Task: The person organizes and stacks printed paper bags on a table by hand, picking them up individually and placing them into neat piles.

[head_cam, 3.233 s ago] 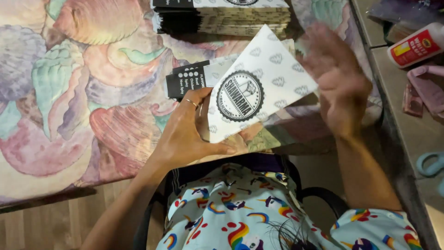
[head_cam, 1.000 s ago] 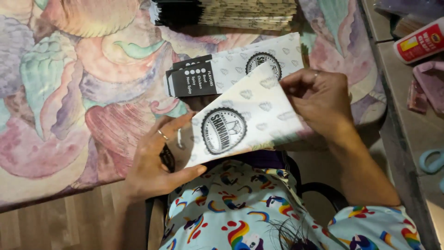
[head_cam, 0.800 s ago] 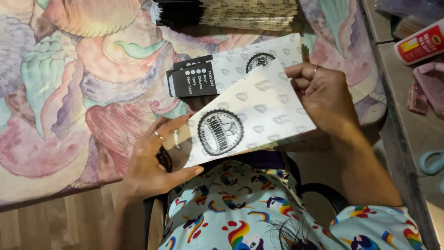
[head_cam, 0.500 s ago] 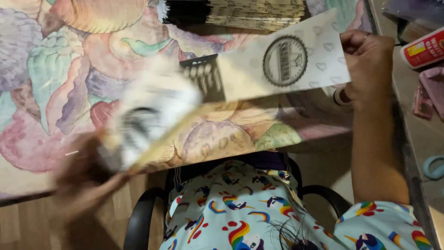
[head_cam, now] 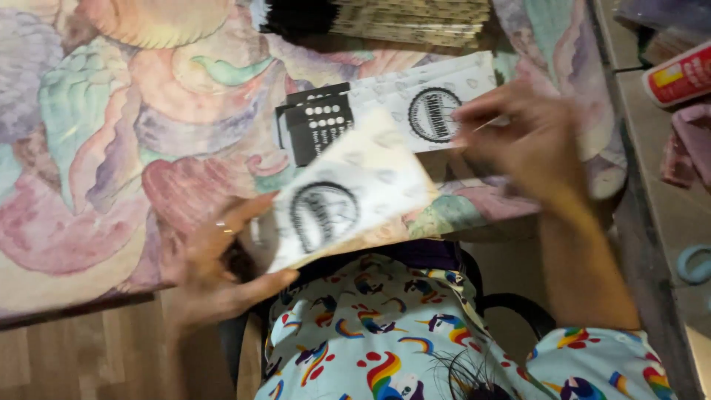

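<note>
A white paper bag (head_cam: 348, 200) with a round black stamp and faint printed motifs sits tilted over the near edge of the table, above the person's lap. It is slightly blurred. The left hand (head_cam: 215, 259) holds it at its lower left corner, thumb beneath and fingers on top; a ring shows on one finger.

Just beyond it, a second white paper bag (head_cam: 415, 104) of the same kind lies flat on the table, its black panel end to the left and its round stamp toward the right. The right hand (head_cam: 526, 141) rests on the right end of this flat bag, fingers bent and pressed to the paper near the stamp; whether it pinches the paper or only presses it cannot be told.

Both bags lie over a tablecloth (head_cam: 111, 133) patterned with large pastel shells. At the far edge of the table stands a stack of flat paper bags (head_cam: 400, 16), dark at its left end. To the right, on a separate surface, lies a red and white bottle (head_cam: 678, 74). The person wears a light shirt (head_cam: 415, 348) printed with rainbows.
</note>
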